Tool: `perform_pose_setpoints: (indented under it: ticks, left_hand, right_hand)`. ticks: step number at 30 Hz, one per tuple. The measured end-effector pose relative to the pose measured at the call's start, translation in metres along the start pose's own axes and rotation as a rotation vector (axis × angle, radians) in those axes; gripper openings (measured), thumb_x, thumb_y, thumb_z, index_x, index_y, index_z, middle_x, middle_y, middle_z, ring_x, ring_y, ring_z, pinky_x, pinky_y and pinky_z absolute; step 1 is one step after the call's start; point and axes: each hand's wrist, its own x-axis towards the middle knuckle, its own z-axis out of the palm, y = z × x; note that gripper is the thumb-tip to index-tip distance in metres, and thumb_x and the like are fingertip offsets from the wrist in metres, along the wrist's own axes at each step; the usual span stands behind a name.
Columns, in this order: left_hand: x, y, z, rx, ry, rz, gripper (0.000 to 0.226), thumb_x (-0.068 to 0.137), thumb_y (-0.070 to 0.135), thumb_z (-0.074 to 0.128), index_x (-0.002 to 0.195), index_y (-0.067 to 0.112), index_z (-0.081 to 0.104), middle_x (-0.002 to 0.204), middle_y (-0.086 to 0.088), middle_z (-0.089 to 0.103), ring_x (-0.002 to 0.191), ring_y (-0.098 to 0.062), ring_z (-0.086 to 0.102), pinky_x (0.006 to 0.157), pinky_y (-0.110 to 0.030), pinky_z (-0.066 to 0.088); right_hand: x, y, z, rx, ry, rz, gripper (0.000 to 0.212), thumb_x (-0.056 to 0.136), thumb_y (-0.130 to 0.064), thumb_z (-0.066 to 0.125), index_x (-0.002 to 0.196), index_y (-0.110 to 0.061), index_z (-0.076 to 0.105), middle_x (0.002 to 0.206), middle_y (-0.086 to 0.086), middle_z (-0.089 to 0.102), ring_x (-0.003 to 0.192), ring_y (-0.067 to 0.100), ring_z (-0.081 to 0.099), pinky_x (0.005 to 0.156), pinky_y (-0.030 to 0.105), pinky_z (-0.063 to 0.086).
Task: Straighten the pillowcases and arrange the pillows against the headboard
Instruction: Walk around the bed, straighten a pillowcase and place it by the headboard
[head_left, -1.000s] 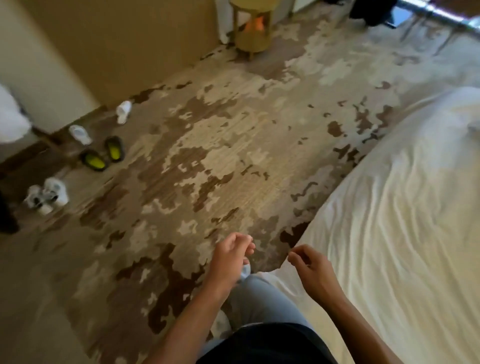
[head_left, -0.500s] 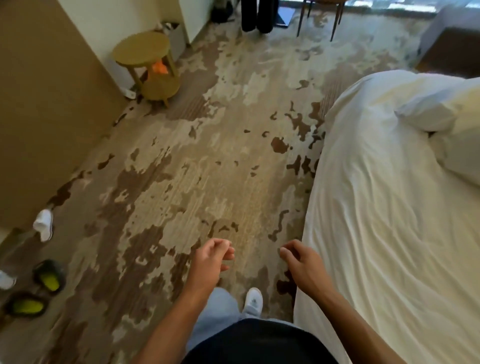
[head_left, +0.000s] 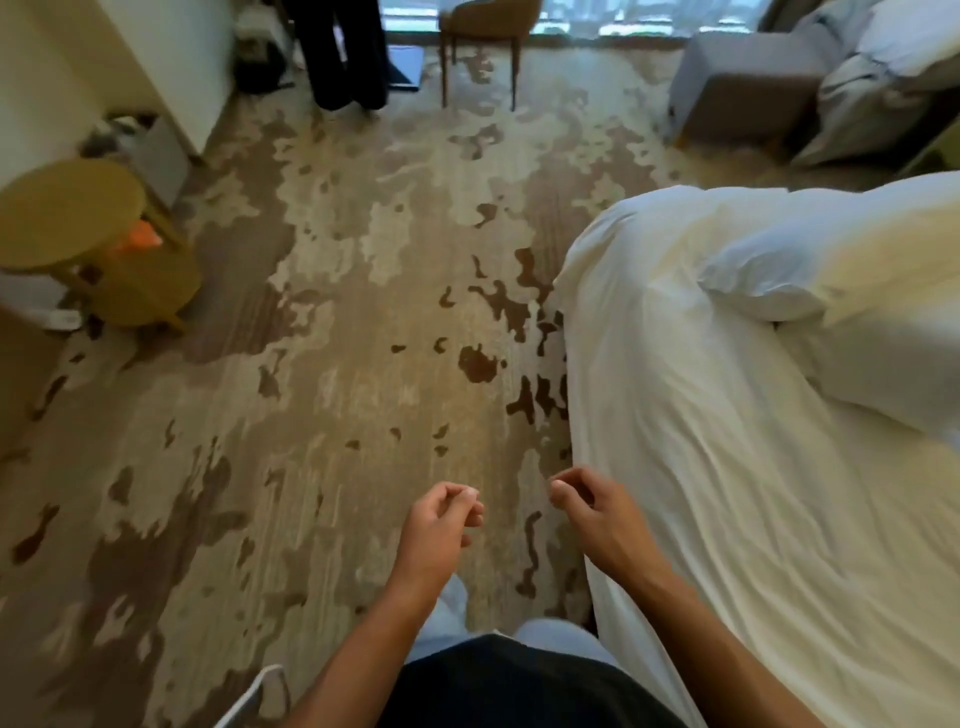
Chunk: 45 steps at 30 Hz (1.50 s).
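A bed with a wrinkled white sheet fills the right side. Two white pillows lie on it at the right edge: one pillow farther off, a second pillow nearer, partly cut off by the frame. My left hand hovers over the carpet with fingers loosely curled, holding nothing. My right hand hangs beside the bed's near edge, fingers curled the same way, also empty. Neither hand touches the bed or a pillow. No headboard is in view.
Patterned beige and brown carpet covers the floor. A round yellow side table stands at the left. At the back are a person's dark legs, a wooden chair, a grey ottoman and heaped white bedding.
The view has swung right and upward along the bed; the shoes at the left left the frame and the pillows came into sight. Both hands stay low and empty in front of me.
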Motion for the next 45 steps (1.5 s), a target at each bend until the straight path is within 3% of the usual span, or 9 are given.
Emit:
perform_pose_setpoints:
  ticks: [5, 12, 19, 24, 28, 31, 36, 42, 45]
  left_hand:
    - [0.105, 0.113, 0.028, 0.094, -0.231, 0.060, 0.018, 0.098, 0.034, 0.059, 0.089, 0.028, 0.074, 0.089, 0.002, 0.077, 0.087, -0.012, 0.073, 0.079, -0.035, 0.060]
    - [0.269, 0.256, 0.075, 0.177, -0.391, 0.148, 0.021, 0.103, 0.023, 0.056, 0.100, 0.010, 0.072, 0.093, -0.010, 0.075, 0.092, -0.025, 0.072, 0.080, -0.040, 0.061]
    - [0.438, 0.370, 0.090, 0.262, -0.313, 0.141, 0.020, 0.103, 0.026, 0.055, 0.100, 0.016, 0.072, 0.094, -0.004, 0.075, 0.093, -0.021, 0.072, 0.082, -0.034, 0.060]
    - [0.548, 0.437, 0.093, 0.264, -0.218, 0.081, 0.020, 0.103, 0.025, 0.057, 0.097, 0.016, 0.073, 0.092, -0.005, 0.076, 0.093, -0.023, 0.074, 0.084, -0.043, 0.061]
    - [0.641, 0.491, 0.115, 0.277, -0.223, 0.058, 0.021, 0.102, 0.029, 0.057, 0.095, 0.020, 0.075, 0.092, -0.003, 0.077, 0.092, -0.019, 0.074, 0.081, -0.038, 0.063]
    - [0.722, 0.541, 0.151, 0.306, -0.314, 0.070, 0.020, 0.102, 0.032, 0.058, 0.095, 0.024, 0.075, 0.094, -0.002, 0.077, 0.091, -0.017, 0.074, 0.076, -0.032, 0.060]
    - [0.828, 0.629, 0.229, 0.342, -0.468, 0.070, 0.018, 0.101, 0.027, 0.059, 0.095, 0.019, 0.074, 0.090, -0.002, 0.077, 0.093, -0.021, 0.073, 0.084, -0.042, 0.059]
    - [0.904, 0.721, 0.354, 0.481, -0.772, 0.086, 0.019, 0.099, 0.030, 0.061, 0.086, 0.030, 0.075, 0.087, 0.003, 0.076, 0.088, -0.017, 0.074, 0.077, -0.033, 0.062]
    - [0.927, 0.756, 0.426, 0.524, -0.937, 0.108, 0.018, 0.099, 0.029, 0.062, 0.087, 0.027, 0.075, 0.086, -0.001, 0.076, 0.087, -0.023, 0.073, 0.075, -0.039, 0.062]
  right_hand:
    - [0.073, -0.023, -0.027, 0.038, 0.188, 0.179, 0.013, 0.102, -0.032, 0.063, 0.093, -0.034, 0.072, 0.085, -0.011, 0.074, 0.080, -0.001, 0.068, 0.071, 0.021, 0.049]
    - [0.219, -0.034, -0.064, 0.118, 0.344, 0.343, 0.015, 0.102, -0.039, 0.062, 0.091, -0.036, 0.071, 0.084, -0.013, 0.074, 0.076, 0.000, 0.067, 0.065, 0.019, 0.046]
    - [0.437, -0.084, -0.123, 0.225, 0.273, 0.311, 0.013, 0.103, -0.044, 0.059, 0.097, -0.040, 0.070, 0.090, -0.017, 0.073, 0.084, -0.001, 0.069, 0.075, 0.024, 0.058]
    - [0.596, -0.148, -0.192, 0.224, 0.242, 0.157, 0.014, 0.104, -0.043, 0.058, 0.100, -0.037, 0.070, 0.092, -0.018, 0.072, 0.085, -0.006, 0.066, 0.075, 0.019, 0.051]
    - [0.711, -0.187, -0.247, 0.204, 0.308, 0.095, 0.017, 0.103, -0.041, 0.058, 0.101, -0.032, 0.073, 0.091, -0.016, 0.073, 0.086, -0.004, 0.066, 0.074, 0.018, 0.051]
    - [0.790, -0.196, -0.281, 0.191, 0.383, 0.123, 0.017, 0.103, -0.039, 0.059, 0.102, -0.031, 0.073, 0.094, -0.018, 0.072, 0.089, 0.000, 0.067, 0.081, 0.021, 0.055]
    - [0.862, -0.194, -0.321, 0.191, 0.482, 0.321, 0.015, 0.104, -0.043, 0.057, 0.102, -0.036, 0.070, 0.103, -0.019, 0.071, 0.094, 0.006, 0.067, 0.088, 0.023, 0.054]
    - [0.912, -0.192, -0.368, 0.287, 0.665, 0.602, 0.015, 0.103, -0.047, 0.055, 0.094, -0.042, 0.066, 0.093, -0.028, 0.067, 0.088, 0.003, 0.066, 0.078, 0.012, 0.046]
    - [0.934, -0.181, -0.391, 0.346, 0.759, 0.710, 0.014, 0.103, -0.046, 0.056, 0.095, -0.041, 0.066, 0.095, -0.025, 0.068, 0.089, 0.002, 0.067, 0.080, 0.012, 0.049]
